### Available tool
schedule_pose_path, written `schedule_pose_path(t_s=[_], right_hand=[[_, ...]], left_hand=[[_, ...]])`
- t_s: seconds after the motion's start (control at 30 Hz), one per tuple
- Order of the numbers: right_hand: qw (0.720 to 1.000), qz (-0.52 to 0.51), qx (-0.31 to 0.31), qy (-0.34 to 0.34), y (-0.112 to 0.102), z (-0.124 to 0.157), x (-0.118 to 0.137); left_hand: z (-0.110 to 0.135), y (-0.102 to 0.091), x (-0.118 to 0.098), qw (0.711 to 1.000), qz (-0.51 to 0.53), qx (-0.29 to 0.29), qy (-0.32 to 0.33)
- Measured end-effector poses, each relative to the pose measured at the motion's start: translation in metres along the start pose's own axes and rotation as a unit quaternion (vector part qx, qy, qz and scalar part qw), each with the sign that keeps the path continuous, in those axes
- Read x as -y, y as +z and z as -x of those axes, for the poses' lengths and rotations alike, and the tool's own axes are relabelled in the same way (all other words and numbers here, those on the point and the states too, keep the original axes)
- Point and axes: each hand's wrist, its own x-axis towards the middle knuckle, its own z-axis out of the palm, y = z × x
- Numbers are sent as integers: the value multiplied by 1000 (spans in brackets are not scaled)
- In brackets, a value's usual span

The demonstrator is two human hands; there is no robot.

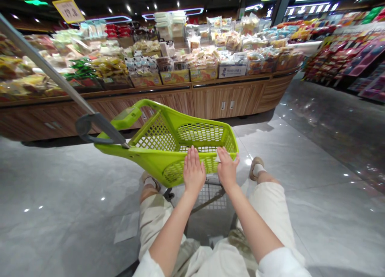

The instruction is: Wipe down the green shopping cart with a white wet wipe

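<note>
A lime-green shopping cart basket [207, 122] with perforated sides stands in front of me, its near side facing my legs. My left hand [194, 172] lies flat against the near side, fingers straight and together, just below the rim. Farther right, by the basket's right end, my right hand [227, 170] presses a small white wipe [217, 156] to the rim with its fingers bent. Most of the wipe is hidden under those fingers. No goods show inside the basket.
A grey pole with a hooked end [99, 128] slants over the basket's left end. Behind is a wood-panelled display counter [210, 98] heaped with packaged snacks. A price sign [69, 11] hangs upper left. More stocked shelves [337, 56] stand right, beyond the grey tiled floor [315, 180].
</note>
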Motion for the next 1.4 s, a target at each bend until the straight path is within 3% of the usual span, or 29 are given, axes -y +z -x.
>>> schedule_pose_path(t_s=[0.1, 0.17, 0.3, 0.4, 0.5, 0.6, 0.73, 0.83, 0.9, 0.97, 1.1, 1.2, 1.3, 1.4], right_hand=[[993, -16, 73, -91, 8, -4, 43], [987, -21, 96, -124, 5, -5, 46], [990, 2, 77, -118, -14, -1, -2], [998, 17, 35, -48, -29, 5, -50], [999, 23, 0, 36, -31, 5, -66], [998, 29, 0, 64, -20, 1, -36], [995, -12, 84, -44, 0, -7, 31], [986, -30, 120, -109, 3, -8, 51], [986, -20, 113, -121, -2, -5, 38], [989, 1, 94, -111, -12, -1, 10], [998, 43, 36, -31, -33, 6, -59], [998, 54, 1, 33, -35, 7, -75], [998, 48, -16, 49, -21, 5, -45], [1000, 17, 20, -10, -2, 1, 8]], left_hand=[[0, 0, 1, 1000, -9, 6, 3], [0, 0, 2, 1000, -16, 11, 6], [0, -1, 3, 1000, -17, 8, 6], [0, -1, 2, 1000, -13, 4, 6], [-1, 0, 1, 1000, -8, 6, 2], [-1, 1, 0, 1000, -2, 3, 0], [0, 2, 1, 1000, -10, 10, -1], [0, 1, 2, 1000, -23, 21, 3], [-1, 0, 3, 999, -27, 23, 3], [-1, 0, 4, 999, -26, 22, 4], [-1, 0, 3, 1000, -16, 14, 6], [0, 0, 2, 1000, -14, 10, 6], [0, 0, 1, 1000, -13, 8, 5], [0, 1, 2, 1000, -17, 6, 6]])
